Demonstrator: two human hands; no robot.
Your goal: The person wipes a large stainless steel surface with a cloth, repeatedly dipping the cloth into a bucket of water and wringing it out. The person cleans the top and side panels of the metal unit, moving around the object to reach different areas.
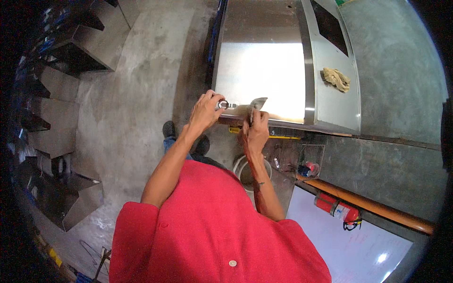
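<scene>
At the near left corner of a shiny metal cabinet (pixel 264 28), my left hand (pixel 204 114) is closed around a small round piece with a dark ring and a pale end (pixel 222 104). Its exact kind is too small to tell. To the right of it, my right hand (pixel 257 133) is closed on a thin grey piece with a pointed tip (pixel 258 102), perhaps cloth or sheet. The tip stands out over the cabinet's near edge. The two held things are a short way apart.
A crumpled tan cloth (pixel 336 79) lies on the cabinet's right-hand panel. Below the near edge stands a round bucket (pixel 239 166), with a wire basket (pixel 311 158) beside it. A red fire extinguisher (pixel 337 208) lies over a whiteboard (pixel 339 250). Bent metal sheets (pixel 85 203) stand left.
</scene>
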